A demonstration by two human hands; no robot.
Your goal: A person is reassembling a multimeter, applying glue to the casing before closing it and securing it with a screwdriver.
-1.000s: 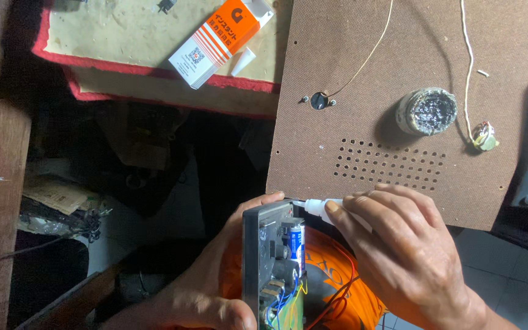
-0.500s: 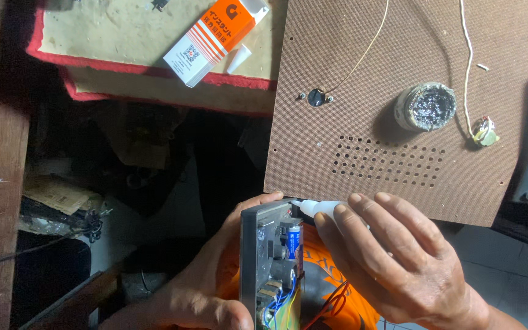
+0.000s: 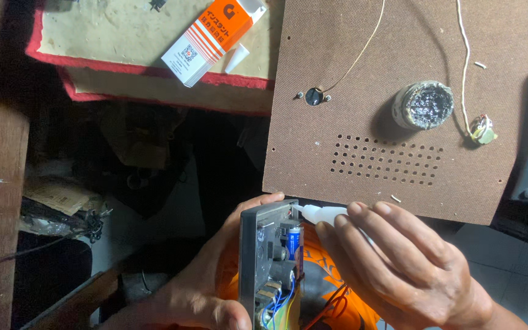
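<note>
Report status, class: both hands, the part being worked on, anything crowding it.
Left hand grips grey electronics module. Right hand holds small white tube, nozzle at module's top edge. Brown perforated board lies just beyond; nothing between.

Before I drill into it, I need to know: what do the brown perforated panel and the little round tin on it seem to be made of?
The perforated panel looks like hardboard, pressed wood fibre: matte brown, flat, with a neat grid of punched holes. The round tin seems thin metal, dull grey at the rim, filled with a dark glossy paste; what the paste is cannot be told.
</note>
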